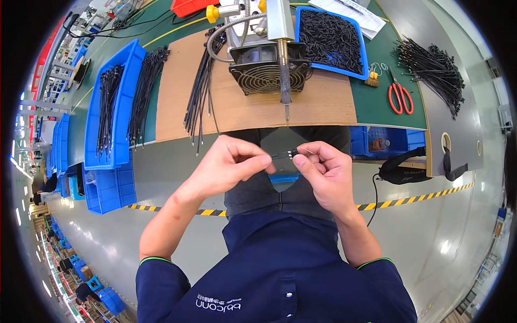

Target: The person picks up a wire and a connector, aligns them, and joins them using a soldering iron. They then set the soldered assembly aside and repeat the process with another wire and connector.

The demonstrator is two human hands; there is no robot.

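In front of my lap, just off the table edge, both hands meet over a thin black cable [281, 155]. My left hand [229, 166] pinches the cable between thumb and fingers, its fingertips slightly blurred. Between thumb and forefinger, my right hand [327, 171] grips the cable's black end piece with small shiny tips; a fine thin strand shows near that forefinger. Above the hands, an upright metal rod with a narrow tip [286, 110] points down from a bench device, apart from them. A square black fan [264, 78] sits right behind the rod.
A cardboard sheet [328, 102] covers the table front, with a bundle of black cables [202, 89] on it. More cables lie in a blue tray [90, 126] at left and in a pile [433, 70] at right. Red-handled scissors [400, 98] lie beside a blue bin [365, 56] of small black parts.
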